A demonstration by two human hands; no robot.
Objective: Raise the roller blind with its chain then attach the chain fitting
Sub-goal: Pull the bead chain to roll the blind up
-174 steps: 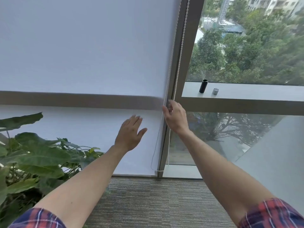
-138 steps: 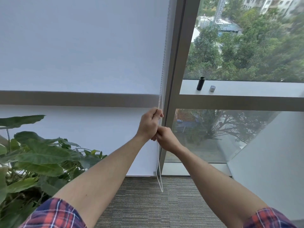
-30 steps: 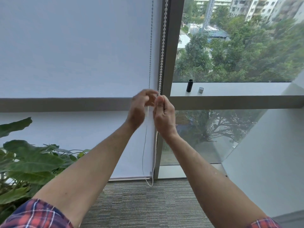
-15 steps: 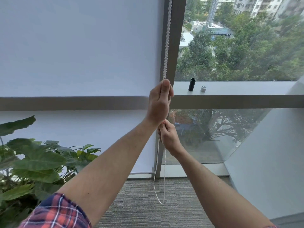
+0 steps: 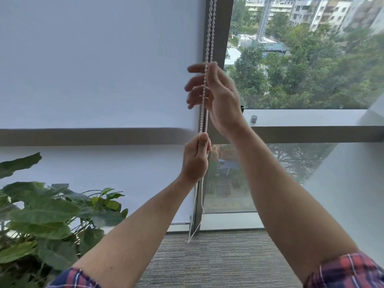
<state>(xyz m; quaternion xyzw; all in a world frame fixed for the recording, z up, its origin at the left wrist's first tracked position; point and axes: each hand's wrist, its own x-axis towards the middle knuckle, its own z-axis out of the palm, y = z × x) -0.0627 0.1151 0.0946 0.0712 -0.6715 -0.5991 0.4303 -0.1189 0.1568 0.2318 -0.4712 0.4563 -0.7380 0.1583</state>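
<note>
The white roller blind covers the left window pane; its bottom rail hangs just above the floor. The white bead chain runs down beside the dark window post, and its loop ends near the carpet. My left hand grips both strands of the chain at sill height. My right hand is higher, blurred, with fingers spread beside the chain and not closed on it. A small grey cylinder stands on the ledge to the right; a black piece beside it is mostly hidden behind my right wrist.
A large leafy plant fills the lower left corner. The dark window post stands right behind the chain. A grey ledge crosses the right pane, and striped carpet lies below.
My left hand has come down along the chain from above sill level. My right hand has let go below and risen above the left, fingers now spread.
</note>
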